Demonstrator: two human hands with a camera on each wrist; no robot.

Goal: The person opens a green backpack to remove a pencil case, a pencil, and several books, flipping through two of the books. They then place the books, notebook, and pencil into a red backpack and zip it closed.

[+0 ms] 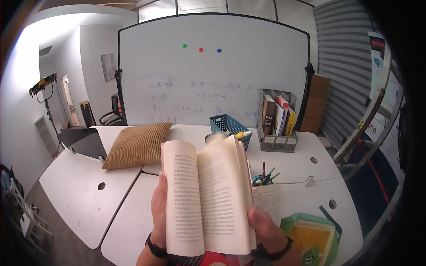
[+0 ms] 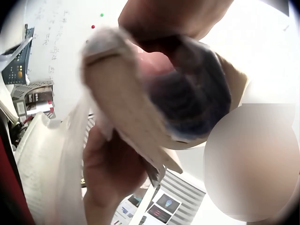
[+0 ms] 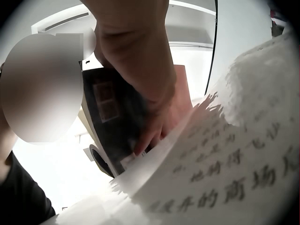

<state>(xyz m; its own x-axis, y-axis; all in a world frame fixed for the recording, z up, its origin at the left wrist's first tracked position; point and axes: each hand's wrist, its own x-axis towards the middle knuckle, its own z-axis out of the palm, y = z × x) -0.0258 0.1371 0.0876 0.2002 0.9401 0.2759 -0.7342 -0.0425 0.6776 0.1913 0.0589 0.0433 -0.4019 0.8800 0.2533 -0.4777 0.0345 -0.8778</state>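
Note:
An open paperback book (image 1: 222, 199) is held upright in front of the chest, its printed pages towards the head camera. The left hand (image 1: 158, 208) grips its left edge, with most of the fingers hidden behind the cover. At the lower right edge the right hand (image 1: 268, 230) holds the book, thumb against the page edges and fingers out of sight behind. Some leaves on the right half stand slightly raised. From the left wrist, the book's page block (image 2: 117, 89) appears blurred and curved. A printed page (image 3: 234, 159) fills the lower right of the right wrist view.
Behind the book are a blue basket (image 1: 218, 120), a grey file holder (image 1: 278, 142) with books, and several pens (image 1: 268, 178). A written sheet (image 1: 271, 201) and a green-yellow pouch (image 1: 310, 235) lie right. Left are a brown cushion (image 1: 137, 146) and a dark laptop (image 1: 84, 142).

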